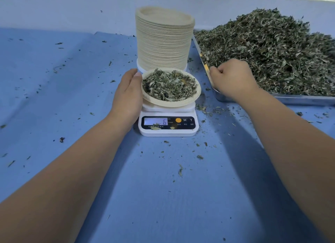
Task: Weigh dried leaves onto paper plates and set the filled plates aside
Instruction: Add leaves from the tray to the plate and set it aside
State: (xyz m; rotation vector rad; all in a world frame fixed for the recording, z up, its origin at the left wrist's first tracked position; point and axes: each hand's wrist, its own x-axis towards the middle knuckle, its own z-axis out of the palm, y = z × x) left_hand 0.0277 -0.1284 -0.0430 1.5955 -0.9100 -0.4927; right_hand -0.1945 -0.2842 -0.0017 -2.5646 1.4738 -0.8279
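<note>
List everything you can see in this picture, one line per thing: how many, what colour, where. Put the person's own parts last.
table cover: one, blue, strewn with leaf bits
scale: one, white, middle of the cover, display lit
filled paper plate: one, beige, on the scale
dried leaves: one small pile, grey-green, on that plate
plate stack: one, tall, beige, behind the scale
tray: one, silver metal, right of the scale
leaf heap: one, large, grey-green, in the tray
left hand: one, fingers straight, touching the plate's left rim
right hand: one, fingers curled, at the heap's near edge; hold unclear
</note>
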